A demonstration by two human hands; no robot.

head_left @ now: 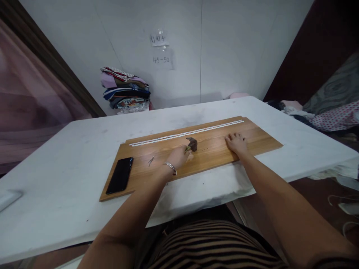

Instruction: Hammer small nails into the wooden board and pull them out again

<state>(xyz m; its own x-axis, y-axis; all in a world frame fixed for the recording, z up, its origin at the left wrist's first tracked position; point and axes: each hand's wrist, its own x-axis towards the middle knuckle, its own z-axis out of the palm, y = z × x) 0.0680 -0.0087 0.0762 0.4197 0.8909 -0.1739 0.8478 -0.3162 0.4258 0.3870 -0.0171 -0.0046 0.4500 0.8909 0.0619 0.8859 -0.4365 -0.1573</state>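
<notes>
My left hand (178, 157), with a silver bracelet at its wrist, is closed around the handle of a hammer (192, 144). The hammer's dark head is over the middle of a brown wooden board (213, 162); whether it touches the wood I cannot tell. My right hand (236, 143) lies on the board's right part with its fingers spread, holding nothing. Between the hammer and my right hand, several small dark spots (207, 149) form a row on the wood. Left of my left hand lies a small bunch of loose nails (151, 161).
A black phone (120, 175) rests on the board's left end. A white marked strip (187, 133) runs along the far edge. The board lies on a white table (64, 175) against a wall. Folded clothes (126, 89) are stacked behind, beneath paper notes (161, 59).
</notes>
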